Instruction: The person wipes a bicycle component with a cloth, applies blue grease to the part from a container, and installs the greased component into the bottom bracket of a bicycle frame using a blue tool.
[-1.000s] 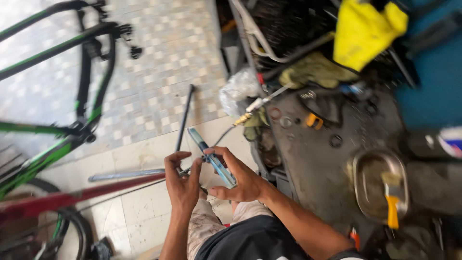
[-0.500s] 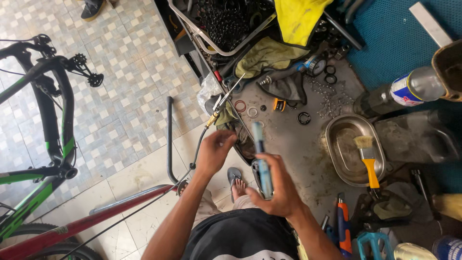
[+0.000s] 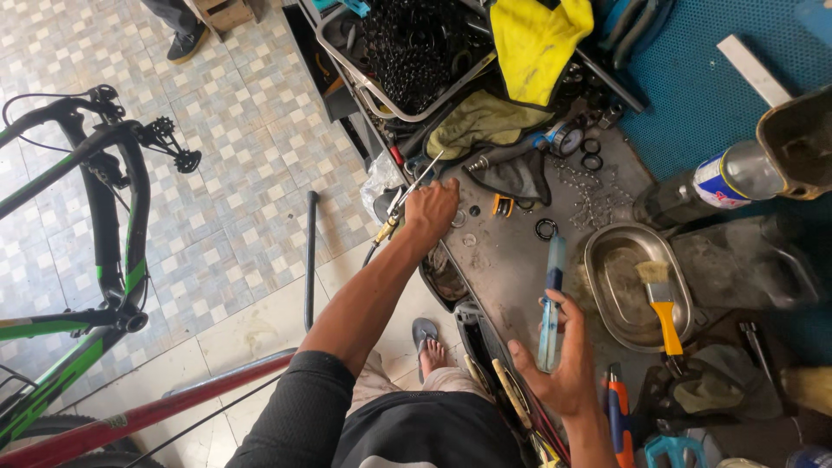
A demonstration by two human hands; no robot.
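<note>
My left hand [image 3: 431, 208] reaches to the near edge of a greasy workbench [image 3: 511, 260], fingers curled over a thin metal rod with a yellow handle [image 3: 400, 206]. My right hand [image 3: 563, 362] holds a long blue-and-clear tool [image 3: 549, 303] upright above the bench, fingers loosely around its lower end. Small rings and washers [image 3: 546, 229] lie between the two hands.
A metal pan [image 3: 607, 260] holds a yellow-handled brush [image 3: 663, 303]. A yellow cloth [image 3: 533, 39], a bin of black chains [image 3: 416, 43] and a bottle [image 3: 719, 178] sit further back. A green bicycle [image 3: 95, 260] and a red frame tube [image 3: 139, 414] stand left on tiled floor. Another person's foot [image 3: 182, 39] is at the top.
My left hand moved up from near my knees to the bench edge and onto the rod. My right hand carried the blue tool rightward over the bench. The view shifted toward the bench.
</note>
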